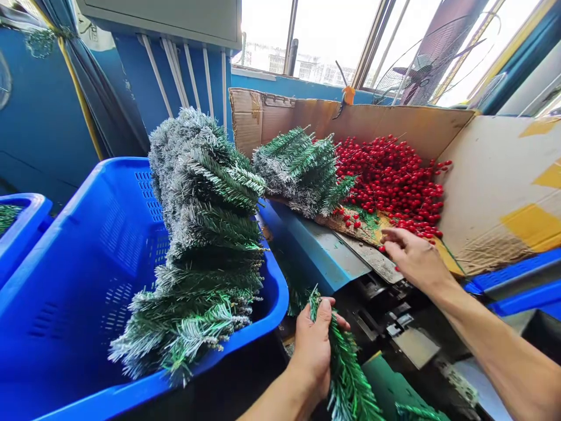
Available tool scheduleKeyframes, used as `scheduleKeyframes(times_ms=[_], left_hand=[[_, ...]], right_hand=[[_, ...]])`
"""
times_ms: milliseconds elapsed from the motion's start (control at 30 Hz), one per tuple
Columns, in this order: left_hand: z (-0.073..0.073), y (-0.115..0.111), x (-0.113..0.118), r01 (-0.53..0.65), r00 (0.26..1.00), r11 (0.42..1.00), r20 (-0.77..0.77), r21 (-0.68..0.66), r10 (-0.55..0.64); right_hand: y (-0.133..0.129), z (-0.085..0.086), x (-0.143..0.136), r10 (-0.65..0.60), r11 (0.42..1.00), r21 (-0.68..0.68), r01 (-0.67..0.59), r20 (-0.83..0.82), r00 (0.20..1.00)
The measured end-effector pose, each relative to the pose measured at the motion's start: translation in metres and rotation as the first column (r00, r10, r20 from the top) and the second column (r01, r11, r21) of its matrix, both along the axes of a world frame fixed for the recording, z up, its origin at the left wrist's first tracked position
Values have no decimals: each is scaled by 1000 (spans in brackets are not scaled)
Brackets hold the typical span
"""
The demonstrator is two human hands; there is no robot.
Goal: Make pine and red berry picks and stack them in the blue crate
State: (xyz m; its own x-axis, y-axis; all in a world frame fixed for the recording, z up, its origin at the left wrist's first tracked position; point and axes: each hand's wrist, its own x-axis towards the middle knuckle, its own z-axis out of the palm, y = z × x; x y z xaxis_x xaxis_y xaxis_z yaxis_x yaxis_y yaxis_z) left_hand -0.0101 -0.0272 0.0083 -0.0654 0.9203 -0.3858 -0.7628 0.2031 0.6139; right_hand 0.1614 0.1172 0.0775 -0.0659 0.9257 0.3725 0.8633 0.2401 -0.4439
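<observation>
My left hand (313, 342) is closed around a green artificial pine branch (350, 365), which hangs down to the lower edge of the view with its tip above my thumb. At the front of the cardboard, my right hand (412, 254) is closed, fingertips pinched at a red berry sprig (382, 249); single berries show under the fingers, while its stem is mostly hidden. Beyond that hand lies a large heap of red berry sprigs (390, 175). To their left rests a bundle of frosted pine branches (300, 166).
A tall stack of frosted pine branches (201, 234) leans over the rim of a blue plastic basket (131, 164). An opened cardboard box (495, 175) walls in the berries. Below my hands is a dark machine with metal parts (414, 345). A fan (416, 73) stands by the window.
</observation>
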Motion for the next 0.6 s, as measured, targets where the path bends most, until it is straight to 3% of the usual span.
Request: scheduleKeyframes(times_ms=[67,133,200,333,500,600], left_hand=[[2,4,0,-38,998,999,52,18,37],[5,6,0,-72,990,996,121,44,66],[8,6,1,-67,987,994,155,91,52],[11,1,4,-32,993,988,121,149,14],[11,-9,12,-59,994,992,99,115,48],[12,-16,21,-40,990,993,142,112,24]], right_hand=[[-37,-10,-14,187,982,-30,-189,-52,981],[-76,-25,-29,408,910,-12,-415,-150,900],[-107,-40,-41,476,872,-22,-489,-193,858],[-138,-58,-53,471,878,23,-479,-230,852],[-157,-69,-53,438,898,60,-435,-188,879],[-167,-73,-51,434,899,149,-411,-182,883]])
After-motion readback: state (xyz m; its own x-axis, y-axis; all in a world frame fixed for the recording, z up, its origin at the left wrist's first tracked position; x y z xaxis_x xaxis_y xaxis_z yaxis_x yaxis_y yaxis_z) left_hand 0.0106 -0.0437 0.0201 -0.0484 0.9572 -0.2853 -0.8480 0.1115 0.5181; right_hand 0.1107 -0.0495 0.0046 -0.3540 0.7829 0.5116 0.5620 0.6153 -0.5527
